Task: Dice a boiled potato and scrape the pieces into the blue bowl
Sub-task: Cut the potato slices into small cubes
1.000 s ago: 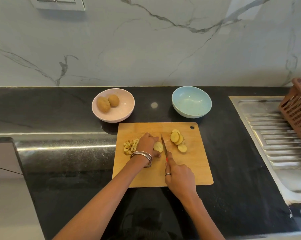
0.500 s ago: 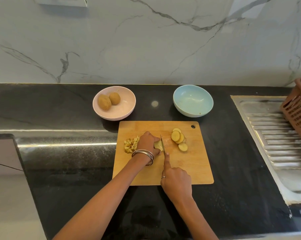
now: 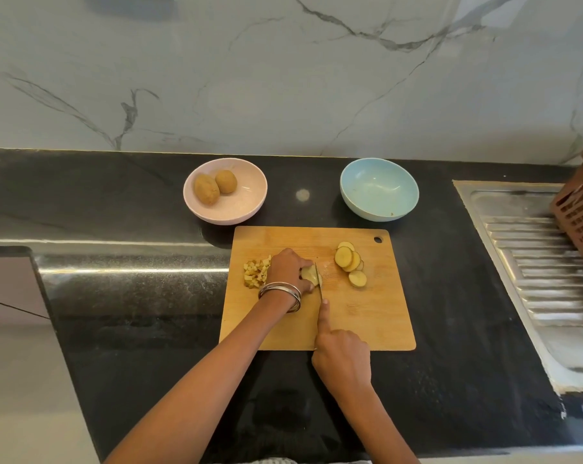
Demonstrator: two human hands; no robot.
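A wooden cutting board [image 3: 367, 323] lies on the black counter. My left hand [image 3: 288, 267] holds a potato slice [image 3: 310, 274] down on the board with curled fingers. My right hand [image 3: 342, 358] grips a knife [image 3: 318, 277], forefinger stretched along its spine, and the blade stands in the slice's right side. A small heap of diced potato [image 3: 256, 272] lies left of my left hand. Several round slices [image 3: 350, 264] lie to the right of the blade. The blue bowl [image 3: 379, 188] stands behind the board, with only specks inside.
A pink bowl [image 3: 225, 209] holding two whole potatoes [image 3: 214, 187] stands behind the board at the left. A steel sink drainboard [image 3: 534, 256] fills the right side, with a brown plastic basket [image 3: 581, 209] on it. A marble wall rises behind the counter.
My right hand has slid back toward me along the board, drawing the knife through the slice. My left hand stays on the slice.
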